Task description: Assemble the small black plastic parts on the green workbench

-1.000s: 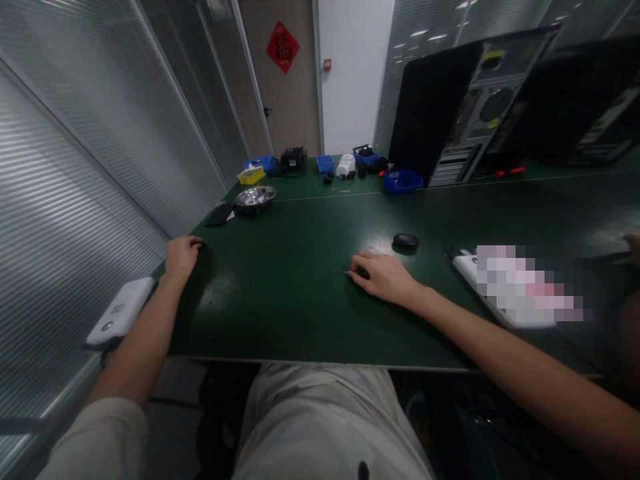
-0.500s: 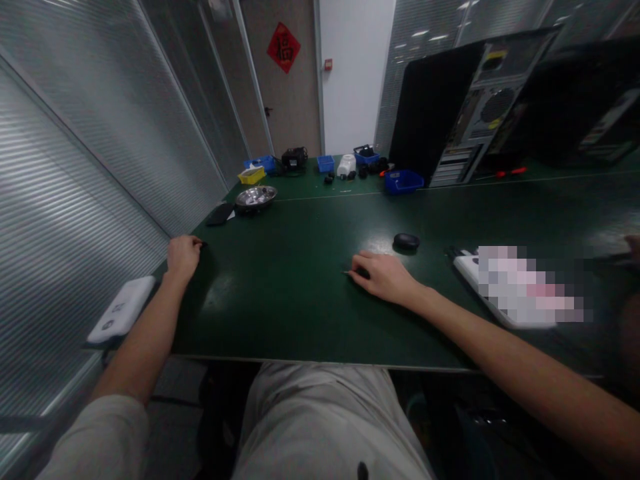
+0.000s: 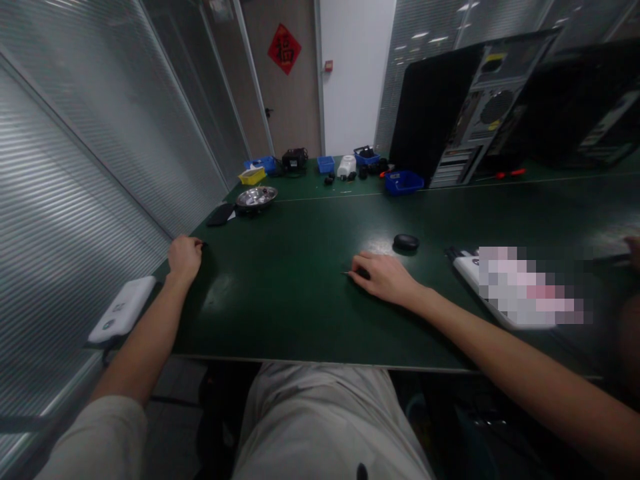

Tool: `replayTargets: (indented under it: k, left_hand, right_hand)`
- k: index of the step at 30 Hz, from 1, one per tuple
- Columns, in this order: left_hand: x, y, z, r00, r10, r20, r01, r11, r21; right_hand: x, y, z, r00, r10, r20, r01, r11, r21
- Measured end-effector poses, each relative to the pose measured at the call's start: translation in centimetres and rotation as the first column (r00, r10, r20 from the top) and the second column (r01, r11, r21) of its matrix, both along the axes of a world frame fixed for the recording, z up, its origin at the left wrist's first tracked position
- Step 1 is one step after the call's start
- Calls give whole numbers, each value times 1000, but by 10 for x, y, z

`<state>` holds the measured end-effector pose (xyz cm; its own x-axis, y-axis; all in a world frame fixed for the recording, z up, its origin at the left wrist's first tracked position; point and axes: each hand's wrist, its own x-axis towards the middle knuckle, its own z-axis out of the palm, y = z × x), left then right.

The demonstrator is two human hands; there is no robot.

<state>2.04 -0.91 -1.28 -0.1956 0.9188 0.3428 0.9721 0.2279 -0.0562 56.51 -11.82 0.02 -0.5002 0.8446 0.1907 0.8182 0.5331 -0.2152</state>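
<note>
My left hand (image 3: pixel 185 257) rests at the left edge of the green table (image 3: pixel 280 293), its fingers closed on a small dark thing (image 3: pixel 204 245) too small to name. Toward the middle of the table lies my right hand (image 3: pixel 381 275), thumb and forefinger pinched on a thin, pin-like piece (image 3: pixel 345 273) that points left. A black computer mouse (image 3: pixel 406 242) sits just beyond my right hand, apart from it. Past my left hand, a black flat object (image 3: pixel 221 215) and a round metal dish (image 3: pixel 256 197) with small pieces in it stand near the left edge.
White boxy device (image 3: pixel 123 308) at the near left edge; another white device (image 3: pixel 485 287), partly pixelated, at right. Along the back are blue bins (image 3: pixel 403 182), a yellow tray (image 3: pixel 253 176), a black adapter (image 3: pixel 295 159) and a computer tower (image 3: pixel 450 113). Another person's hand (image 3: pixel 634 247) shows at far right.
Hardly anything differs; both hands keep their places and their grip. The whole view has shifted very slightly.
</note>
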Motion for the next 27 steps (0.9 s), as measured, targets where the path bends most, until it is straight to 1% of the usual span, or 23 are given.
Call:
replayTargets:
  k: [6, 10, 12, 13, 15, 17, 23, 27]
  left_hand:
    - [0, 2, -2, 1000, 3, -8, -3, 1000, -11]
    - [-6, 5, -5, 1000, 0, 29, -1, 999, 38]
    - [-12, 8, -7, 995, -5, 96, -2, 998, 69]
    - [-16, 10, -7, 987, -3, 161, -9, 997, 72]
    - [-23, 13, -8, 951, 5, 310, -23, 998, 54]
    - [-29, 16, -8, 909, 8, 417, -23, 999, 31]
    - [-35, 17, -5, 846, 18, 533, -15, 1000, -9]
    - [-39, 19, -6, 821, 33, 570, -27, 999, -19]
  right_hand:
    - [0, -1, 1, 1000, 6, 3, -6, 1000, 4]
    - [-1, -2, 1, 1000, 3, -2, -3, 1000, 2]
    - [-1, -2, 2, 1000, 1, -1, -1, 1000, 3]
    - [-1, -2, 2, 1000, 2, 1, -2, 1000, 2]
    - [-1, -1, 2, 1000, 3, 2, -3, 1000, -2]
    - [-1, -1, 2, 1000, 5, 1, -5, 1000, -4]
    - [0, 0, 0, 1000, 13, -12, -13, 1000, -3]
    - [0, 0, 0, 1000, 10, -12, -10, 1000, 7]
